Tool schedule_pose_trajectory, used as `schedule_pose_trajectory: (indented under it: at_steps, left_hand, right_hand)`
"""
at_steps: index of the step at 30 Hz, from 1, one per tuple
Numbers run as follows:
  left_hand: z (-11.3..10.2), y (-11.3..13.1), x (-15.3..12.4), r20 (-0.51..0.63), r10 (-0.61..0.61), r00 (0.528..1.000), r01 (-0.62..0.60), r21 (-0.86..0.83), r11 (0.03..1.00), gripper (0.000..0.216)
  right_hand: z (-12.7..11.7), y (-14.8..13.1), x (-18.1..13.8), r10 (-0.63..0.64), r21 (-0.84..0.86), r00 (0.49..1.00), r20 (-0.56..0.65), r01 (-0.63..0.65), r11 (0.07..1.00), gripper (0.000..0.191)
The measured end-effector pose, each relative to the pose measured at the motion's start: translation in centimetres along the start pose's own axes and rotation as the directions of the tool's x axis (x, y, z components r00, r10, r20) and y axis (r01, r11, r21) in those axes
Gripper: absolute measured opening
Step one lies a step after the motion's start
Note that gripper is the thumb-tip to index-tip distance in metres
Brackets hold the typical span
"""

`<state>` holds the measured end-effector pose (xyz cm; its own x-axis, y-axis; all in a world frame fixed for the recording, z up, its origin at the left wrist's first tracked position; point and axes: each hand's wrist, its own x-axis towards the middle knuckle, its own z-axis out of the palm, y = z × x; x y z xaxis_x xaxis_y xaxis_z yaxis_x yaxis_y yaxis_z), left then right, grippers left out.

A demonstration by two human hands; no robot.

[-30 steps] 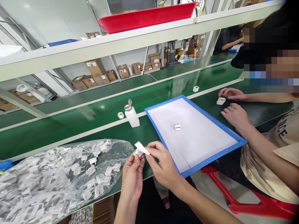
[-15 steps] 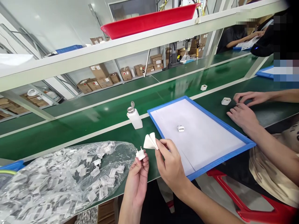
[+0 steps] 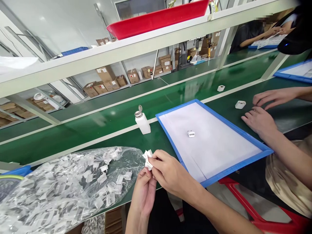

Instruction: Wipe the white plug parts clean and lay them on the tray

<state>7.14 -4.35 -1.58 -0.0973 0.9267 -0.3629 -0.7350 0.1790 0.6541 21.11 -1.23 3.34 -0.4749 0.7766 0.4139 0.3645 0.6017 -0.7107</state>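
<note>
My left hand (image 3: 145, 191) pinches a small white plug adapter (image 3: 148, 164) at the near edge of the green bench. My right hand (image 3: 168, 174) is closed on a folded white cloth (image 3: 147, 154) and presses it against the adapter. Both hands sit between a clear plastic bag (image 3: 60, 185) full of several white adapters on the left and a blue-framed white tray (image 3: 214, 143) on the right. One white adapter (image 3: 191, 133) lies in the middle of the tray.
A white pump bottle (image 3: 142, 121) stands behind my hands. Another person's hands (image 3: 260, 118) rest on the bench at the right, near a white part (image 3: 240, 104). Another white part (image 3: 220, 88) sits on the green conveyor. A red tray (image 3: 158, 18) lies on the overhead shelf.
My right hand has brought the cloth down from above onto the adapter in my left hand. The other person's hands shifted slightly to the right.
</note>
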Motion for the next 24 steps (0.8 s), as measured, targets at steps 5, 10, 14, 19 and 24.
schedule_pose_trajectory:
  at_steps: [5, 10, 14, 19, 24]
  left_hand:
    - [0.1, 0.1, 0.6, -0.054, 0.001, 0.999, -0.003, -0.027, 1.000, 0.016]
    - [1.3, 0.5, 1.1, -0.217, -0.049, 0.975, 0.024, -0.119, 0.993, 0.032]
    - [1.6, 0.5, 1.5, -0.263, -0.060, 0.963, 0.021, -0.150, 0.988, 0.036]
    - [2.2, 1.2, 0.9, -0.252, -0.032, 0.967, -0.017, -0.191, 0.981, 0.036]
    - [3.2, 2.6, -0.8, -0.127, -0.080, 0.989, 0.029, -0.365, 0.931, 0.036]
  right_hand:
    - [0.3, 0.4, 1.3, -0.001, 0.040, 0.999, 0.039, -0.001, 0.999, 0.017]
    - [1.6, 2.1, 1.9, 0.042, 0.142, 0.999, 0.031, -0.046, 0.989, 0.029]
    - [2.3, 2.9, 1.7, 0.077, 0.232, 0.997, -0.005, -0.073, 0.970, 0.032]
    - [2.5, 2.7, 0.6, 0.237, 0.398, 0.964, -0.122, -0.172, 0.901, 0.028]
    - [1.9, 1.8, -1.2, 0.510, 0.527, 0.803, -0.308, -0.302, 0.794, 0.036]
